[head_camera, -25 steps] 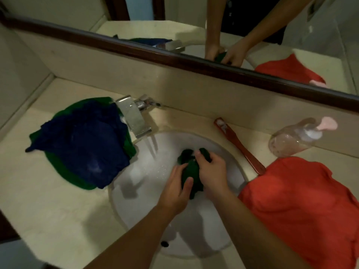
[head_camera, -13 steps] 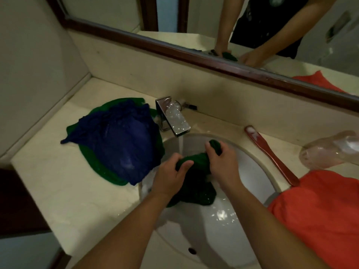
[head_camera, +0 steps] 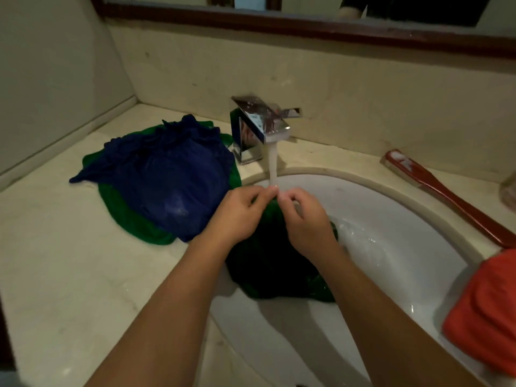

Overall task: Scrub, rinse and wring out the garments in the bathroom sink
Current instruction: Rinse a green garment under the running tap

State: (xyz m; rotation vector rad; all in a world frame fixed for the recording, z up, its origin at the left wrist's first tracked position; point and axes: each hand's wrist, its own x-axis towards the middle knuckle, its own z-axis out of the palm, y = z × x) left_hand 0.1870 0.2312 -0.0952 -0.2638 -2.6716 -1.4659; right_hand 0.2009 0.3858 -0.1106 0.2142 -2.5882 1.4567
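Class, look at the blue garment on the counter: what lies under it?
A green garment lies under the blue garment; its edge shows on the left, near and right sides. Its middle, and the counter beneath, are covered.

Beige counter; green garment left; red brush, orange garment right.

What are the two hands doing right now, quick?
Left hand: fingers curled, pinching the dark green garment under the tap water.
Right hand: fingers curled, pinching the same garment's top edge.
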